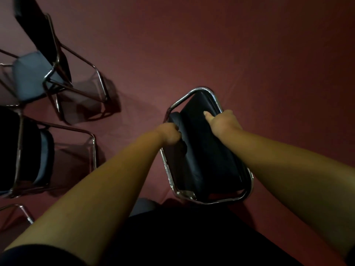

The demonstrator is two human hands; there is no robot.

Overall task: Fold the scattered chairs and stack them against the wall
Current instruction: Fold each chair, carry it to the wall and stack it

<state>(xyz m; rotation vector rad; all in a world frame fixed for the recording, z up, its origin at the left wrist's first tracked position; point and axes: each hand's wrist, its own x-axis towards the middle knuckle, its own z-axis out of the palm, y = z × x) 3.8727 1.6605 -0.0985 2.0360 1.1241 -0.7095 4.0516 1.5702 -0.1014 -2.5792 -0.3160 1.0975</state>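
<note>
Chrome-framed dark chair (pixel 203 148), dim and blurred, is gripped by left hand (pixel 170 134) and right hand (pixel 222 121); fingers mostly hidden.

Bright, polished chrome metal tubing on the chair frame (pixel 167 169); smooth, faintly glossy black padding (pixel 203 150); matt dull-red floor (pixel 249 54).
</note>
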